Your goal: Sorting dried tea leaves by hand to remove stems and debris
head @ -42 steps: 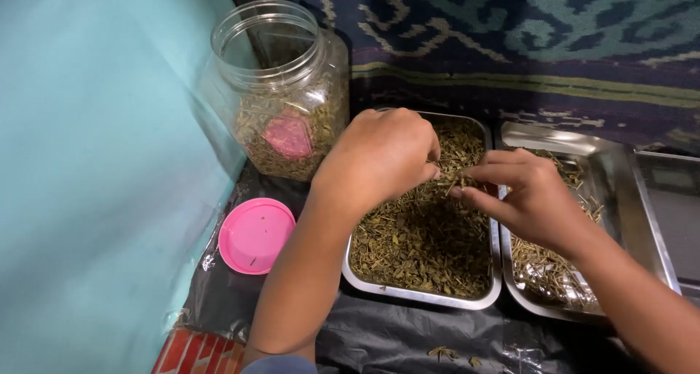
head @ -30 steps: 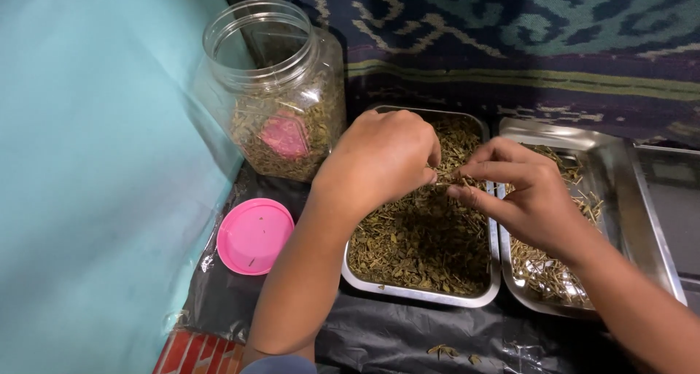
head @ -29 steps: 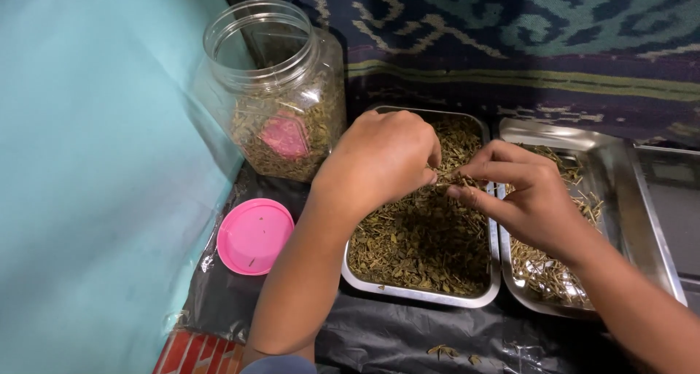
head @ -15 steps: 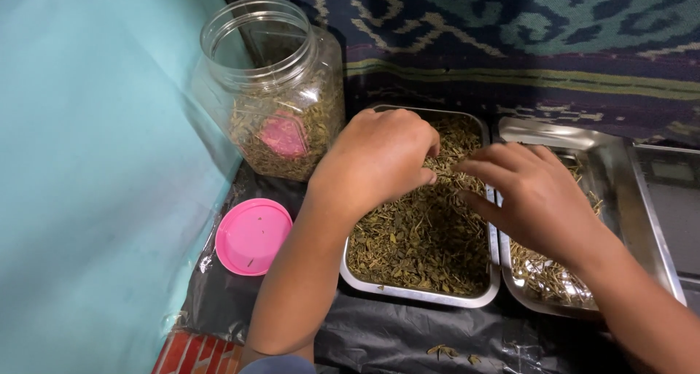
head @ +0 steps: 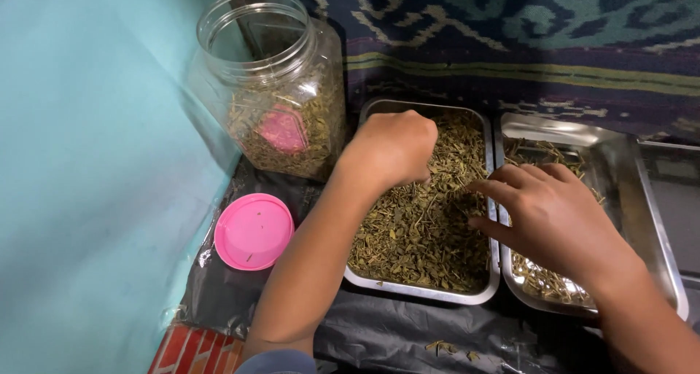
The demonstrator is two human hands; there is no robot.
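Left fingers (head: 419, 171) curled, pinching dried leaves (head: 415, 235), right fingers (head: 503, 192) spread, steel tray (head: 423, 295)

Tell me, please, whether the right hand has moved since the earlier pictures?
Yes. The right hand has opened and slid slightly right, from the left tray toward the rim it shares with the right tray.

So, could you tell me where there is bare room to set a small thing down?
Free: black sheet before the trays, bar a few crumbs. Crowded: left tray, right tray, and the jar and pink lid corner.
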